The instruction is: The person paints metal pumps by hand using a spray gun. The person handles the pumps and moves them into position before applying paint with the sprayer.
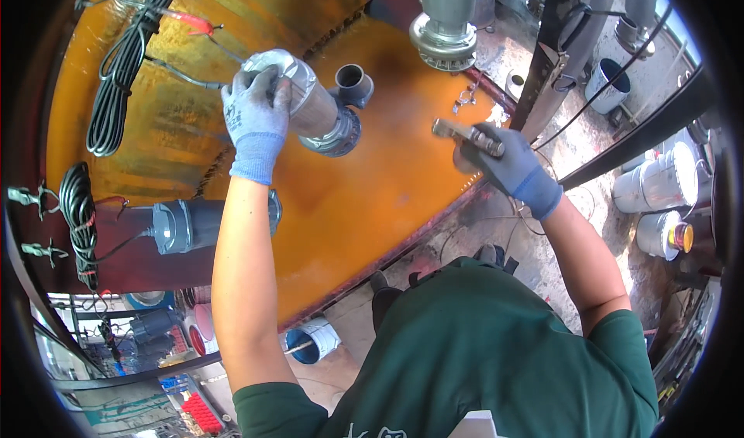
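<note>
My left hand (257, 122), in a blue-grey knit glove, is closed round the upper end of a silver-grey submersible pump (314, 114). The pump hangs tilted by a cable, its flanged lower end toward the middle of the view. A short round pipe outlet (353, 83) juts from its side. In my right hand (513, 167), also gloved, is a metal spray gun (484, 139), somewhat blurred, its front end pointing left toward the pump. A gap separates the gun from the pump. My right fingers wrap its handle, which they mostly hide.
An orange-stained surface (372, 206) lies behind the pump. Another silver pump (446, 16) hangs at the top, and a blue-grey pump (190, 225) at left. Black cable coils (136, 74) hang upper left. Pale buckets (655, 181) and a dark frame bar (635, 128) are at right.
</note>
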`<state>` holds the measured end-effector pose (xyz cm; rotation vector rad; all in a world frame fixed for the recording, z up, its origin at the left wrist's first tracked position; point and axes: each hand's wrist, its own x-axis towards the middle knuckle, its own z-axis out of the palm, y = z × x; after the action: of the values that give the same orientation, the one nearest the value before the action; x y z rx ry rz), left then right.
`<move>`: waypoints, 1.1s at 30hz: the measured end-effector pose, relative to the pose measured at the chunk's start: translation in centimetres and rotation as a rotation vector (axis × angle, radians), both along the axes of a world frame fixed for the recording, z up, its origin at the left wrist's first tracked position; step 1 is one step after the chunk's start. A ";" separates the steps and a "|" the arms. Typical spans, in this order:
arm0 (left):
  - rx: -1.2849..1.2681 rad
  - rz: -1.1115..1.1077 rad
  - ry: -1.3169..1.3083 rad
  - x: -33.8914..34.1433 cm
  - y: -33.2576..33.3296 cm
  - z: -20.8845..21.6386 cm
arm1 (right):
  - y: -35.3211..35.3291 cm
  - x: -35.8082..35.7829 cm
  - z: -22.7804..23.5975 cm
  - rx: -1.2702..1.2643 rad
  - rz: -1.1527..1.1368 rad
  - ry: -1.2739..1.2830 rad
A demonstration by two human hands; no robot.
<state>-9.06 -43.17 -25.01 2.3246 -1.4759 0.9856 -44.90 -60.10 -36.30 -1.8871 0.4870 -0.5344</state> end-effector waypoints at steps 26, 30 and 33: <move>-0.008 -0.137 0.640 7.6 5.1 2.0 | -4.0 -10.5 4.1 -0.300 0.167 0.070; -0.152 -0.183 0.855 7.4 3.9 1.4 | -4.8 -10.8 5.2 -0.176 0.016 0.027; -0.127 -0.136 0.793 7.1 2.9 1.7 | -4.5 -10.9 4.5 -0.492 0.097 -0.152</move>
<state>-1.97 -40.28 -23.32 2.0969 -1.1592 0.0684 -55.79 -64.63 -31.82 -2.2990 0.1679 -0.7776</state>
